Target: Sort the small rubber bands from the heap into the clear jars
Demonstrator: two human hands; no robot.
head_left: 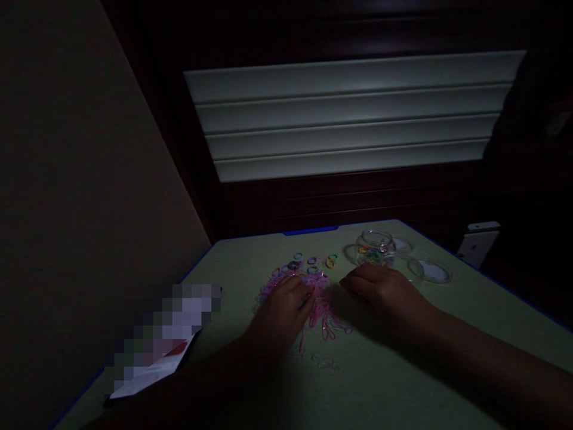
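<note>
A pile of pink and pale elastic bands lies on the green table. My left hand rests over the left part of the pile, fingers curled with the tips together on the bands; what they pinch is too dark to make out. To the right of the pile, my right hand is held with its fingers pressed together, and anything between them is too small to see. Several small coloured rings lie behind the pile. A clear round jar with coloured bands inside stands behind my right hand.
Clear round lids lie right of the jar. A phone-like flat object, partly pixelated, lies at the table's left edge. A white boxy item is beyond the right edge. A wall and a dark louvred panel stand behind.
</note>
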